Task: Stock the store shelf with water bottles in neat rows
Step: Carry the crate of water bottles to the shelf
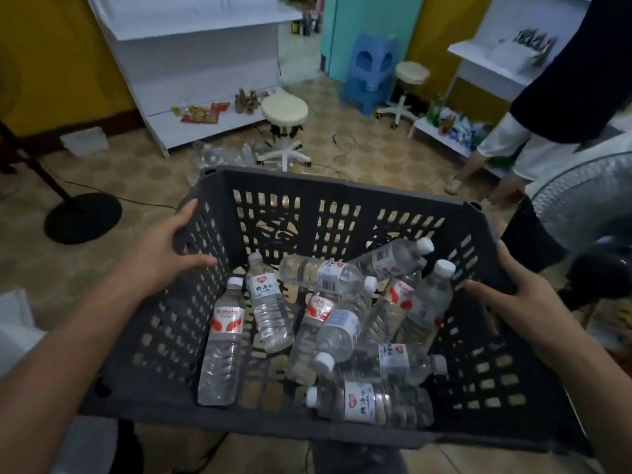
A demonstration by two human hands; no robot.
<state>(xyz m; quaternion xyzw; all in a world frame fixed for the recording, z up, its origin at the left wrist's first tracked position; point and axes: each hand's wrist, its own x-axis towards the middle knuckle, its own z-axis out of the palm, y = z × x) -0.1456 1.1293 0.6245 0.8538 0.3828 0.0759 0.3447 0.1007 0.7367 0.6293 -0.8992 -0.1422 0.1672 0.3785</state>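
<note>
The left hand [160, 258] grips the left wall of the grey slatted crate [342, 196] near its far corner, the thumb hooked over the rim to the inside and the fingers wrapped down the outer face. The right hand [523, 299] takes the right wall the same way, thumb lying inward along the rim and the fingers curled over the outside of the edge. Between the two hands the crate hangs in the air, its near rim low and close to the body, its far rim raised toward the room. The water bottles [328, 323] lie loose on the crate floor, tumbled across one another with white caps pointing every way, most of them crowded toward the middle and right while one lies straight by the left wall. Beyond the far rim the tiled floor [136, 172] holds a round stool [284, 112] on castors just ahead, with a white shelf unit [191, 63] behind it to the left. To the right a fan grille [581, 206] stands beside the crate's corner, and a second person's legs [478, 159] stand by a low shelf [444, 135].
</note>
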